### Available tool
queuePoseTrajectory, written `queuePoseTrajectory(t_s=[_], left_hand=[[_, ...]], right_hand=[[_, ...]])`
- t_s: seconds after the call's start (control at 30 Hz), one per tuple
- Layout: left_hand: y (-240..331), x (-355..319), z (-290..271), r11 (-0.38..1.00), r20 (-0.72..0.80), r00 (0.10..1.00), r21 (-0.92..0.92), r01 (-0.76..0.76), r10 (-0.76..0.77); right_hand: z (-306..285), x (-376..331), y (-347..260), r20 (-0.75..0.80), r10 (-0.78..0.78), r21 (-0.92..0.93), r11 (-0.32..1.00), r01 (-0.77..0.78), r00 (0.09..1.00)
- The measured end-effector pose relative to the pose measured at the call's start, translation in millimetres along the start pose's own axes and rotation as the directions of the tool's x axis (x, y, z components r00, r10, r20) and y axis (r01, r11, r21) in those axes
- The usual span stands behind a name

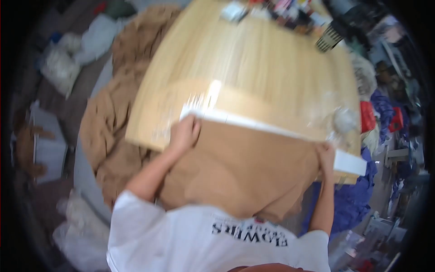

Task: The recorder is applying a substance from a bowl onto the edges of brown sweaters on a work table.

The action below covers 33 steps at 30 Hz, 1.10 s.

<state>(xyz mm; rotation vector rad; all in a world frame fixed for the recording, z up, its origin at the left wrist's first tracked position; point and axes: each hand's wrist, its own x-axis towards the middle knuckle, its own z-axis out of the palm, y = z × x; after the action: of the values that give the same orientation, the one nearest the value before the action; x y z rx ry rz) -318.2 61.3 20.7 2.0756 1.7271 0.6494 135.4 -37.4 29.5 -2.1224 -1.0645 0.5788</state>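
Left hand (184, 133) and right hand (325, 157) grip the far edge of brown cloth (247, 165), which an uneven pull could skew against the white strip (348, 162) running just beyond it across the near end of the desk (222, 59)

White short-sleeved shirt (181, 240), dark chest lettering (252, 235)

The cloth (253, 163) at the centre of the frame is a plain mid-brown, and the long strip (350, 162) along its upper edge is white. The tabletop (244, 63) above is pale yellow with a streaky wood grain. Brown again colours the fabric heap (106, 118) at left; violet-blue, the fabric (358, 195) at lower right. The shirt (154, 235) at the bottom is white with dark lettering.
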Motion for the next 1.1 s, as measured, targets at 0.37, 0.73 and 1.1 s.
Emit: queuePoseTrajectory(t_s=[0.37,0.73,1.1], left_hand=[[101,-8,-18,0.878,-0.145,0.874,-0.051,-0.475,0.464],[269,-37,157,0.547,0.429,0.448,-0.139,-0.825,0.784],[292,-64,183,0.448,0.425,0.436,0.079,-0.891,0.793]], right_hand=[[-10,-29,78,-0.061,-0.06,0.095,0.993,0.066,0.996],[-8,-46,43,-0.212,-0.012,0.092,0.995,0.032,0.977],[-12,-50,47,-0.425,-0.082,0.041,0.993,0.109,0.901]])
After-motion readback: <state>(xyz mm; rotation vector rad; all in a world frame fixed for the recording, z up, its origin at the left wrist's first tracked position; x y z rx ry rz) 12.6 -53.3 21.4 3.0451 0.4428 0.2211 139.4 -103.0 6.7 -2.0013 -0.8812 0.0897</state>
